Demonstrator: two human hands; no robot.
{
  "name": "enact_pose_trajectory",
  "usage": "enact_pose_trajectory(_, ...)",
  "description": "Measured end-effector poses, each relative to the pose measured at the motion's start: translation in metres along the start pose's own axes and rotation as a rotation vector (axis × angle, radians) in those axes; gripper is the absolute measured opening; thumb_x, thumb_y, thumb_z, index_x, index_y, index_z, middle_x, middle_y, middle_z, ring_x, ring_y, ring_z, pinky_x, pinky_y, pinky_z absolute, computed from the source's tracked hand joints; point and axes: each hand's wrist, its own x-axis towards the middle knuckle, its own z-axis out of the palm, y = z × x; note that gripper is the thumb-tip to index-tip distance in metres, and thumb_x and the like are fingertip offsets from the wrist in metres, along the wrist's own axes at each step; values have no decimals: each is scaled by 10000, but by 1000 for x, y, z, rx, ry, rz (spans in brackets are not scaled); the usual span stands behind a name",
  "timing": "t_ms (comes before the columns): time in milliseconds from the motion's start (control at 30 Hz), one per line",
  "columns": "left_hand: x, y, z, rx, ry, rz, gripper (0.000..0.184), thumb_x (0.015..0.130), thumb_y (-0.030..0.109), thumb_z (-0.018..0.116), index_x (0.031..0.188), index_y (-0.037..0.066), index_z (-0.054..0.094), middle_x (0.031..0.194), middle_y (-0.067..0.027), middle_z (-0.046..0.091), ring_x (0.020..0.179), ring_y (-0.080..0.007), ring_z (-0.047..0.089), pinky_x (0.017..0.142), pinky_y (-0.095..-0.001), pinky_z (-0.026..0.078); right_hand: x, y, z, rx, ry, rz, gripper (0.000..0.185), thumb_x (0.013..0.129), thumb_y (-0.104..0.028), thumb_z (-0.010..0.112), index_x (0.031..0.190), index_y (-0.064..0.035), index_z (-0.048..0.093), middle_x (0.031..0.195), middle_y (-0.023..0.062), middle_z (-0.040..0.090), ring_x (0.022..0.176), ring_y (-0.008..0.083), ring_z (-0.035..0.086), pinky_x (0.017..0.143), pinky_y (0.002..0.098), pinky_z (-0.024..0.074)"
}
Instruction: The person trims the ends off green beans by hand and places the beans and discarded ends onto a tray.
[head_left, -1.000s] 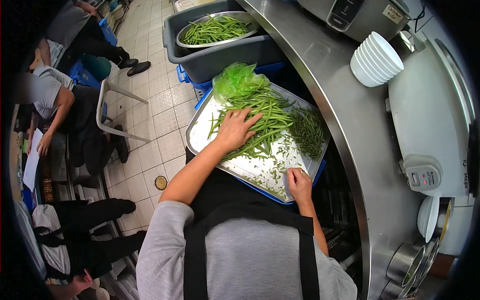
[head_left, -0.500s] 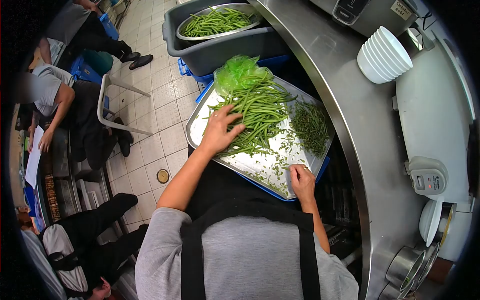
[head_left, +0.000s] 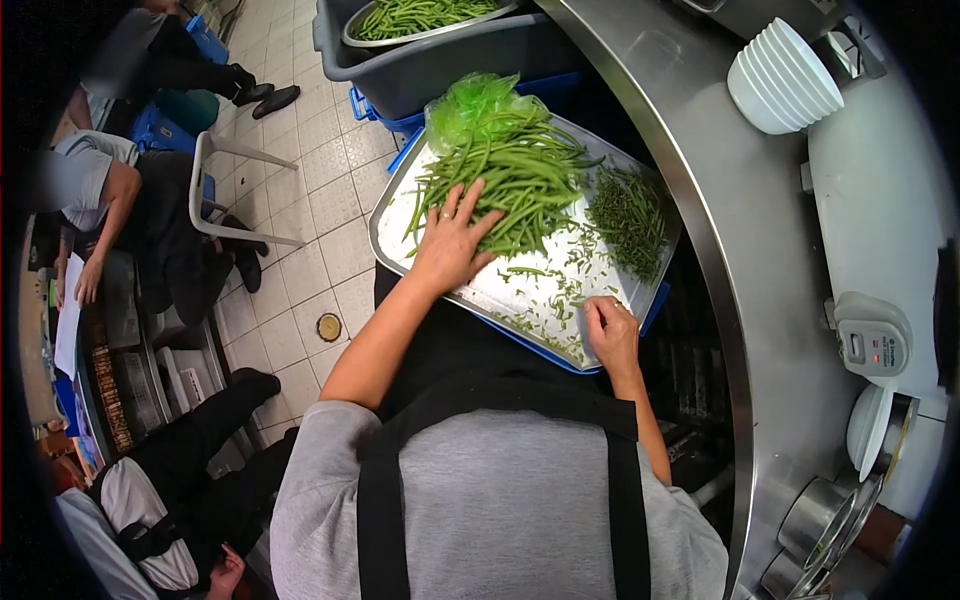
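Right hand (head_left: 612, 335): hanging over the tray's near right corner, fingers curling in toward the thumb; cannot tell whether a scrap is pinched inside. Left hand (head_left: 450, 245): lying with spread fingers on the near left edge of the green beans (head_left: 520, 185); no clear grip showing.

Tray (head_left: 398, 205): sitting at an angle in front of the person, with the beans heaping across its middle and far part. Small green trimmings (head_left: 562, 290) are scattering between the heap and the right hand. A darker pile of thin green pieces (head_left: 632, 222) is lying at the right rim.

Green plastic bag (head_left: 475, 108): resting crumpled at the far end, touching the beans. Worktop (head_left: 690, 110): curving past on the right, carrying stacked white bowls (head_left: 785, 78). Beyond the tray, a grey tub (head_left: 450, 82) is holding a metal bowl (head_left: 385, 43) of more beans.
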Motion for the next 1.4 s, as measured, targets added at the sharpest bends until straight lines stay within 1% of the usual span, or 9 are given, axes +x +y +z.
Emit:
enact_pose_trajectory(200,7,1,-13,-52,-10,-14,715,689,282,785,1342,237,497,1526,-142,211,1393,-394,205,1046,-595,305,6,-2,2,-27,-77,81,73,843,-108,620,890,-55,637,804,121,640,696,314,628,642,381,497)
enact_pose_trajectory(333,-24,9,-26,-127,232,-30,505,719,141,755,1200,109,602,1380,-166,439,1274,-390,404,1023,-472,378,25,-23,11,49,-131,36,119,835,-118,627,947,-80,637,874,106,624,724,300,630,658,378,506)
enact_pose_trajectory(367,-32,13,-27,-163,331,-73,369,734,88,729,1091,62,638,1207,-157,565,1112,-368,532,946,-421,442,32,-26,15,27,-153,-10,173,828,-114,629,1001,-107,631,924,103,602,767,299,626,671,391,507)
enact_pose_trajectory(533,-58,15,-6,-219,280,-152,262,732,110,711,979,46,650,958,-154,603,888,-348,591,772,-434,487,75,-47,52,-125,-141,-282,281,802,-101,667,1077,-126,614,1015,110,579,802,319,617,686,410,511)
enact_pose_trajectory(700,-53,20,-5,-203,236,-121,305,727,120,715,1014,37,653,903,-136,619,854,-332,599,741,-439,493,86,-39,78,-288,-140,-332,102,775,-107,689,846,-92,618,851,104,557,725,322,614,623,436,503)
enact_pose_trajectory(967,-38,43,8,-280,163,-42,110,838,178,617,824,74,650,776,-92,583,758,-287,628,620,-409,511,58,-60,40,-220,-127,-412,109,766,-86,704,871,-89,674,849,79,603,756,286,606,689,389,482)
enact_pose_trajectory(1167,-41,55,7,-339,151,-62,126,838,189,639,862,70,670,786,-91,593,702,-302,627,593,-414,509,49,-55,36,-216,-70,-379,103,773,-70,674,875,-67,662,828,97,612,729,279,608,654,386,485)
enact_pose_trajectory(1300,-42,58,1,-499,230,-64,145,837,180,654,892,47,674,814,-126,614,728,-324,620,620,-405,500,52,-53,43,173,-2,-80,22,804,-33,633,795,-16,621,717,118,584,589,230,578,533,318,448)
enact_pose_trajectory(1400,-42,59,-10,-638,202,-78,160,833,189,655,876,35,652,842,-139,618,778,-356,612,667,-428,495,53,-52,40,607,-33,269,79,877,-55,575,828,-10,618,649,6,540,580,73,495,518,240,386)
